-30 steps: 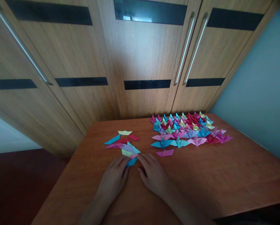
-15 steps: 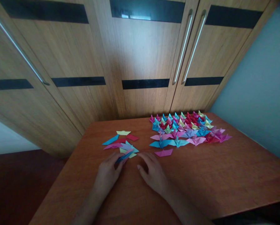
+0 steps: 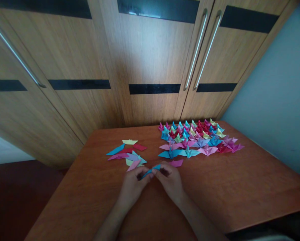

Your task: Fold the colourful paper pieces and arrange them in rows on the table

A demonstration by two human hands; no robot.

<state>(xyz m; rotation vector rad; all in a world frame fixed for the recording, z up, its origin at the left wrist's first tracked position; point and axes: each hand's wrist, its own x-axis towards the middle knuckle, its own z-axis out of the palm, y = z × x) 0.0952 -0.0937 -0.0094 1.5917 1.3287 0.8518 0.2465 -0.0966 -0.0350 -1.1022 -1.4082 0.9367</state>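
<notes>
A small folded blue paper piece [image 3: 150,171] is held just above the wooden table [image 3: 230,187], pinched between both hands. My left hand [image 3: 134,184] grips its left end and my right hand [image 3: 170,179] grips its right end, fingers curled on both. Just beyond my left hand lies a loose pile of flat folded papers [image 3: 128,153] in blue, pink, yellow, purple and red. A pink folded piece [image 3: 176,163] lies on the table close to my right hand's fingertips.
Several finished origami shapes [image 3: 197,138] in many colours stand in rows at the table's far right. Wooden wardrobe doors with metal handles [image 3: 199,50] rise behind the table. A pale wall [image 3: 278,87] is on the right, dark floor on the left.
My left hand picked the blue piece up from the edge of the pile and carried it right. My right hand lifted off the table and closed on its other end.
</notes>
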